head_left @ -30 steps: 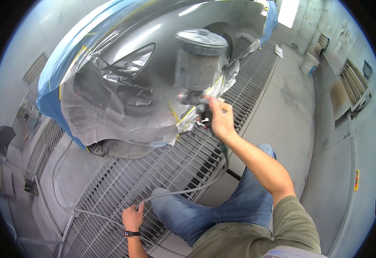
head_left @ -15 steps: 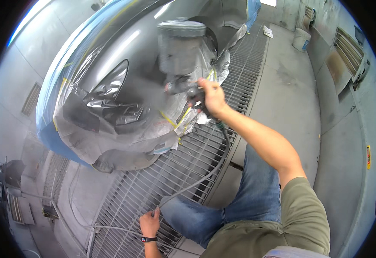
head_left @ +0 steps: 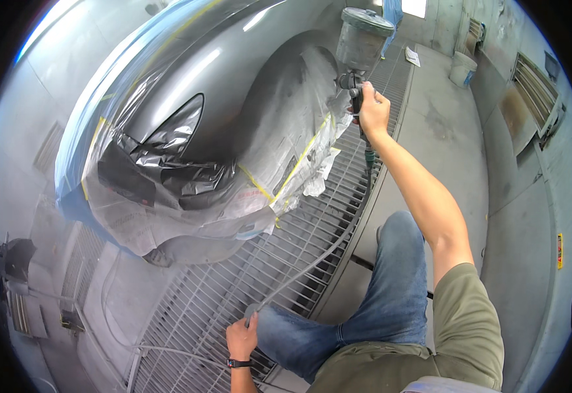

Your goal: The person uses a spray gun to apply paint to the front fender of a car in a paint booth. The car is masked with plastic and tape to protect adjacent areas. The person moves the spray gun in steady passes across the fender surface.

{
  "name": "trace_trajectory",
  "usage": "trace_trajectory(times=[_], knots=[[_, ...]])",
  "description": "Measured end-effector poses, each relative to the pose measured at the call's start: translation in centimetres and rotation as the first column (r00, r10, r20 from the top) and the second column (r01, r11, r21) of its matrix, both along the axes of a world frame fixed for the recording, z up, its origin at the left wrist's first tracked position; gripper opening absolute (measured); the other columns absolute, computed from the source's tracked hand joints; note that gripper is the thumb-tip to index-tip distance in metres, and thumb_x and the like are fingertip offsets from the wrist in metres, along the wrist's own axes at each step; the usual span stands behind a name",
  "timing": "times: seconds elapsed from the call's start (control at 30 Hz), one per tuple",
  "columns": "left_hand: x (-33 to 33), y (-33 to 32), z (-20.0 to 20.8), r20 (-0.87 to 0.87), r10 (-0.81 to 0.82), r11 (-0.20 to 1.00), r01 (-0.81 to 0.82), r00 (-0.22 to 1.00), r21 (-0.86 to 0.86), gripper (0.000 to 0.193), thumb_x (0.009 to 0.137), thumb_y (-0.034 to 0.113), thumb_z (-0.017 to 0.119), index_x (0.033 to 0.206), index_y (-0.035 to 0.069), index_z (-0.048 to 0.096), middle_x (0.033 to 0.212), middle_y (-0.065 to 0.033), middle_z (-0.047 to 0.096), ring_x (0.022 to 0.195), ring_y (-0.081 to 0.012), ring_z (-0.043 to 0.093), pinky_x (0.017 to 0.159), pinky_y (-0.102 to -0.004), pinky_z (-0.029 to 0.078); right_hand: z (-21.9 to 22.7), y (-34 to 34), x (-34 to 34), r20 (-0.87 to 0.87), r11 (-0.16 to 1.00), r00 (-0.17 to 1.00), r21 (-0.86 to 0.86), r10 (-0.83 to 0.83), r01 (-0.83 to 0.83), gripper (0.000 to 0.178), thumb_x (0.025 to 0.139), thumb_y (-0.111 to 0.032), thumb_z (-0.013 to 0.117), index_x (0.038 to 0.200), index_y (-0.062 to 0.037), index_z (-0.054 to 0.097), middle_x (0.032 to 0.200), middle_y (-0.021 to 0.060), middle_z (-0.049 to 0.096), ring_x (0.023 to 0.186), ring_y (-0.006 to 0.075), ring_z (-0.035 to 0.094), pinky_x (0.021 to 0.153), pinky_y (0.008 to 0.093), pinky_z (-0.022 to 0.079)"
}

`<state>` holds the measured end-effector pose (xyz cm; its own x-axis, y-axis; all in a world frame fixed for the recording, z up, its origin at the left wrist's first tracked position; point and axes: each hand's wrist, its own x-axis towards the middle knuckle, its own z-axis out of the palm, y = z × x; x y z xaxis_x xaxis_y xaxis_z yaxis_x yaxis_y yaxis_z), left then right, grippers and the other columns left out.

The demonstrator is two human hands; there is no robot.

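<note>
My right hand [head_left: 374, 110] grips a spray gun [head_left: 355, 92] by its handle, with the arm stretched forward. A grey, paint-smeared cup [head_left: 364, 40] with a lid sits on top of the gun. It is beside a glossy dark grey car fender [head_left: 233, 72], over the far end of the wheel area. Plastic sheeting, paper and yellow tape [head_left: 299, 160] mask the car around the bare panel. Low by my left knee, my left hand [head_left: 241, 337] is closed around the grey air hose [head_left: 305, 270], which runs up to the gun's handle.
Metal floor grating [head_left: 233, 288] lies beneath me and along the car. Against the right wall stands a white bucket [head_left: 461, 69], with a paper sheet [head_left: 411, 57] on the floor nearby. Louvred vents [head_left: 533, 85] jut from that wall. More hose [head_left: 168, 347] trails across the floor at left.
My right hand has swept the spray gun right and farther away along the fender. My left hand, still on the hose, has shifted slightly right. The view of the car's wheel area is now less covered.
</note>
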<state>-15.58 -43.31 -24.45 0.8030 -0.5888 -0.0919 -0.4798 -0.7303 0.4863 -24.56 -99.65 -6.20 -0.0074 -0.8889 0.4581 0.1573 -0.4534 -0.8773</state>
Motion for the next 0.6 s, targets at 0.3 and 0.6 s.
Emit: trace_trajectory(times=[0.3, 0.6], knots=[[0.4, 4.5, -0.2, -0.001, 0.065, 0.994, -0.065, 0.998, 0.092, 0.058, 0.092, 0.052, 0.063, 0.074, -0.002, 0.067, 0.073, -0.0297, 0.062, 0.076, -0.0507, 0.061, 0.068, -0.0549, 0.048, 4.0, 17.8, 0.8, -0.045, 0.837, 0.844, 0.168, 0.534, -0.520, 0.039, 0.100, -0.039, 0.063, 0.094, -0.0012, 0.072, 0.071, 0.0002, 0.065, 0.054, 0.0057, 0.056, 0.045, 0.0248, 0.040], [-0.5, 5.9, -0.8, 0.019, 0.106, 0.985, -0.108, 0.994, 0.136, 0.056, 0.092, 0.052, 0.062, 0.078, -0.001, 0.071, 0.077, -0.0303, 0.065, 0.080, -0.0504, 0.064, 0.072, -0.0557, 0.050, 8.7, 27.9, 6.2, -0.108, 0.445, 0.433, 0.141, 0.895, -0.885, 0.042, 0.099, -0.034, 0.065, 0.126, -0.0019, 0.068, 0.081, 0.0009, 0.070, 0.065, 0.0047, 0.061, 0.052, 0.0227, 0.047]])
